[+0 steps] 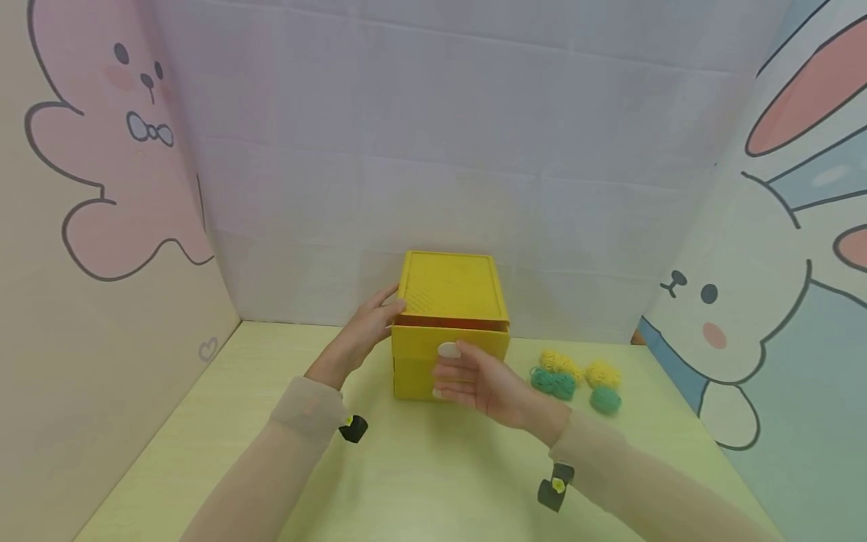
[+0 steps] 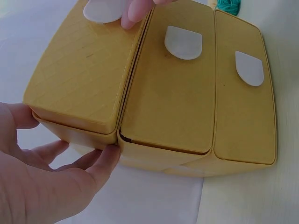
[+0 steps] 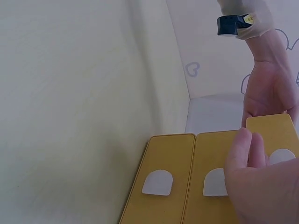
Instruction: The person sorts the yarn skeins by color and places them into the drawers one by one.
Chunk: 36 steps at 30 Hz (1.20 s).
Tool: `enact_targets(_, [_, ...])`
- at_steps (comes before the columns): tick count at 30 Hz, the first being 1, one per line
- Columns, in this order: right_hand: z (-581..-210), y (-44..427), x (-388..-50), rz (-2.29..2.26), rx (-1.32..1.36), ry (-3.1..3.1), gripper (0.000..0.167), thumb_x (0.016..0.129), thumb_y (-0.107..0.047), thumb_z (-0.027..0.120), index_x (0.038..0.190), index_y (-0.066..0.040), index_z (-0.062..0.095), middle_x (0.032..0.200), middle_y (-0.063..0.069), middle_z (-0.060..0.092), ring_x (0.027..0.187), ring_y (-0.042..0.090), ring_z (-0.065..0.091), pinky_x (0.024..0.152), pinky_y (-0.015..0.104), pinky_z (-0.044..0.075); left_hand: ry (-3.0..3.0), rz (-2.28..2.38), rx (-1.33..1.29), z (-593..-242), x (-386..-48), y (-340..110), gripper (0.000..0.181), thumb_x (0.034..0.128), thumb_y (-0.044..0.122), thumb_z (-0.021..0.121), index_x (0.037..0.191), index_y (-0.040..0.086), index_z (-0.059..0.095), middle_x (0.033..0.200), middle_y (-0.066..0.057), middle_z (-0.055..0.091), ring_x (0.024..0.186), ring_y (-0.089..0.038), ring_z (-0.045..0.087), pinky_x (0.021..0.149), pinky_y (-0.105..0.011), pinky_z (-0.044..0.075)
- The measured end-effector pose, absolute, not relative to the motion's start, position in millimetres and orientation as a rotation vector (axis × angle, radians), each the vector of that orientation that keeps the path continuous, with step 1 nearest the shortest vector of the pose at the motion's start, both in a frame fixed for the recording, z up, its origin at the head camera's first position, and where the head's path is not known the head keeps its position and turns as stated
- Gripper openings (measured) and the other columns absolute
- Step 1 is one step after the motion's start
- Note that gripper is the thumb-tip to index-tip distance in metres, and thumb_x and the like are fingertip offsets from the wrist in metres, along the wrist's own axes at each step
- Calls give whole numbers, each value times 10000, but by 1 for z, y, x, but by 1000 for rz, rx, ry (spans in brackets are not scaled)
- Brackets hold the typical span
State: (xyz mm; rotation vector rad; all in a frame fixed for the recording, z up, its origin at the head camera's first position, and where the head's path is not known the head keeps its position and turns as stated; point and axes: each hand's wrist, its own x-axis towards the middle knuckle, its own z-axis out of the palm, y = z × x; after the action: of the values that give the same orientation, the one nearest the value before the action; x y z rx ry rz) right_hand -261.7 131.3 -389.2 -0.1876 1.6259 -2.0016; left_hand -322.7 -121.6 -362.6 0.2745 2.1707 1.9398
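Note:
A yellow box with three stacked drawers (image 1: 416, 369) stands against the back wall, a white tab on each drawer front. The top drawer (image 2: 70, 70) stands slightly out, and a red strip shows in the gap under the box's top. My left hand (image 1: 362, 331) grips the box's upper left side, thumb at the top edge and fingers against the side, as the left wrist view (image 2: 46, 182) shows. In front, my right hand (image 1: 491, 384) has its fingertips beside the top drawer's white tab (image 2: 103, 9). Its fingers are nearly straight; its thumb's contact is unclear.
Yellow yarn bundles (image 1: 561, 364) and green yarn bundles (image 1: 554, 382) lie right of the box. Printed fabric walls with a rabbit (image 1: 731, 316) and a pink animal (image 1: 129, 150) enclose the pale table (image 1: 406, 482).

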Motion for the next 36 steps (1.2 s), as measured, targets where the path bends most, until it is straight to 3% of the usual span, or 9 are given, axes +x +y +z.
enact_targets(4, [-390, 129, -269, -1980, -191, 1664, 692, 1147, -498, 399, 1603, 21, 386, 1597, 285, 463, 1467, 471, 470, 1136, 402, 519, 2162, 1951, 270, -363, -323, -122, 656, 1131, 357, 502, 1715, 275, 215, 1715, -131, 313, 1580, -385, 302, 1297, -551, 272])
enact_targets(10, [-392, 128, -278, -1971, -190, 1703, 696, 1151, -481, 383, 1601, 51, 379, 1586, 281, 480, 1479, 473, 449, 1145, 405, 511, 2152, 1963, 286, -365, -324, -123, 656, 1132, 358, 500, 1715, 268, 214, 1684, -106, 378, 1537, -356, 394, 1287, -537, 303])
enact_targets(17, [-391, 126, -283, -1997, -168, 1681, 669, 1156, -465, 380, 1590, 44, 406, 1586, 276, 483, 1475, 459, 462, 1140, 402, 513, 2155, 1951, 289, -364, -324, -124, 666, 1126, 367, 500, 1716, 263, 208, 1726, -96, 296, 1555, -370, 357, 1291, -545, 289])
enact_targets(36, [-391, 128, -286, -1952, -248, 1749, 712, 1151, -510, 373, 1583, 55, 414, 1577, 279, 493, 1460, 465, 479, 1138, 411, 519, 2151, 1970, 264, -362, -324, -123, 642, 1131, 346, 497, 1711, 265, 234, 1735, -61, 276, 1562, -337, 351, 1289, -524, 304])
